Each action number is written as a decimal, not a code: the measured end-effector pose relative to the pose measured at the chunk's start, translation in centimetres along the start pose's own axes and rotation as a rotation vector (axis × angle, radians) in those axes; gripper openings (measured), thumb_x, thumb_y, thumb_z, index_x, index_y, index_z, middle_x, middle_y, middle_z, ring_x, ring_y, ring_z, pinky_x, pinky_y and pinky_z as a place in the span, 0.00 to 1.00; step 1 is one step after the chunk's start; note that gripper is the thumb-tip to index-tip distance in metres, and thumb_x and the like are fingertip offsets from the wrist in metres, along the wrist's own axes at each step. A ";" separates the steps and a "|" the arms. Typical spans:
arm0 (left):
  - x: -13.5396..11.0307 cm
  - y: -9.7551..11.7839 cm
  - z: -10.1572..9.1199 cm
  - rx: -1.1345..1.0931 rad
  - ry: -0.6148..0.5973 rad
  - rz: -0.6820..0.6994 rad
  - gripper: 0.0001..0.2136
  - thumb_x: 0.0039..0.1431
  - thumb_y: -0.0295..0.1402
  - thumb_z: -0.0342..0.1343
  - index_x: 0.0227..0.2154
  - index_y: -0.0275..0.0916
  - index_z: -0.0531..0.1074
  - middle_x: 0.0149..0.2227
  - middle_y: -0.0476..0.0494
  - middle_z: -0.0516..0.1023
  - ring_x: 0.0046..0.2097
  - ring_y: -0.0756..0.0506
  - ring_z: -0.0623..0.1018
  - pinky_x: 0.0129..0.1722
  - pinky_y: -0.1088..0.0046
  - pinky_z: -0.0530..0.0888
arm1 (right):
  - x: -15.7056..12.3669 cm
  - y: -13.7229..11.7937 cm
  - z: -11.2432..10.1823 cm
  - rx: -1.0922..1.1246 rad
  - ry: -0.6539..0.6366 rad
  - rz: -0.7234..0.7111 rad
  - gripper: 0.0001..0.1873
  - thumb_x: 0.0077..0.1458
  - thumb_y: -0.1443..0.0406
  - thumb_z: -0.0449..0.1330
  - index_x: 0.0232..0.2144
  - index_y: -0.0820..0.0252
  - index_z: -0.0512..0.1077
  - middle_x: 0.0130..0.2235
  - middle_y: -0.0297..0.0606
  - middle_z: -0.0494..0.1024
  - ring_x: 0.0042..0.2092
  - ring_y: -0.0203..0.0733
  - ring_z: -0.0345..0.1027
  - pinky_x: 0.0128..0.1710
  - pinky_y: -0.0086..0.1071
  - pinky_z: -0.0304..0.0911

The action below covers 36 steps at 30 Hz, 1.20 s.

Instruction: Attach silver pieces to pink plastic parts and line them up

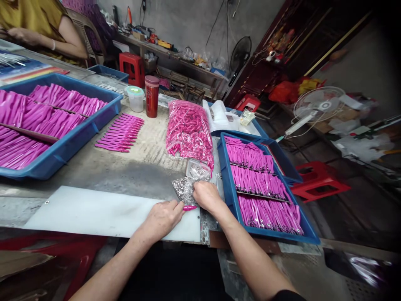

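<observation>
My left hand rests on the white board with its fingers pinched on a small pink plastic piece. My right hand is curled over the near edge of a small bag of silver metal parts; what its fingers hold is hidden. Just right of my hands stands a blue tray filled with rows of pink pieces. A clear bag of pink pieces lies behind the metal parts.
A large blue tray of pink pieces sits at the left, with a row of loose pink pieces beside it. A red flask and a lidded tub stand farther back. Another person sits at the far left. Red stools and a fan stand at the right.
</observation>
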<state>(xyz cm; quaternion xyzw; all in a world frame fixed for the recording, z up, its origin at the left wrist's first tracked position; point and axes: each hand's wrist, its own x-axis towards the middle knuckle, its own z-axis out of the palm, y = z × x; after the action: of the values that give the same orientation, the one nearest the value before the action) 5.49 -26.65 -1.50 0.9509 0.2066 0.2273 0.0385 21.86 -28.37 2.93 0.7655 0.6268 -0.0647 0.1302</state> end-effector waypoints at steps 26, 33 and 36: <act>-0.1 0.0 0.2 0.066 -0.009 0.010 0.08 0.57 0.32 0.43 0.27 0.39 0.66 0.21 0.50 0.67 0.22 0.50 0.69 0.20 0.74 0.61 | -0.1 0.3 0.4 -0.020 0.015 -0.058 0.14 0.48 0.73 0.46 0.33 0.67 0.70 0.34 0.49 0.74 0.37 0.48 0.69 0.33 0.35 0.60; -0.1 0.1 0.1 0.075 -0.016 0.003 0.08 0.57 0.32 0.43 0.27 0.39 0.66 0.21 0.50 0.68 0.22 0.50 0.69 0.20 0.75 0.61 | -0.5 0.6 0.6 0.014 0.040 -0.057 0.13 0.50 0.73 0.46 0.34 0.66 0.69 0.35 0.47 0.73 0.36 0.44 0.68 0.34 0.32 0.58; -0.1 0.1 0.2 0.066 -0.017 0.005 0.08 0.57 0.32 0.43 0.27 0.38 0.66 0.21 0.50 0.68 0.22 0.50 0.69 0.20 0.75 0.61 | -0.5 1.0 0.6 0.045 0.048 -0.054 0.12 0.52 0.72 0.45 0.32 0.65 0.69 0.34 0.46 0.73 0.35 0.44 0.68 0.32 0.31 0.56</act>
<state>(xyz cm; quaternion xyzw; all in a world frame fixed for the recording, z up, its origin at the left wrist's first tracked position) 5.50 -26.75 -1.68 0.9540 0.2113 0.2124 0.0082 22.72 -29.17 2.61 0.7523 0.6487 -0.0640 0.0961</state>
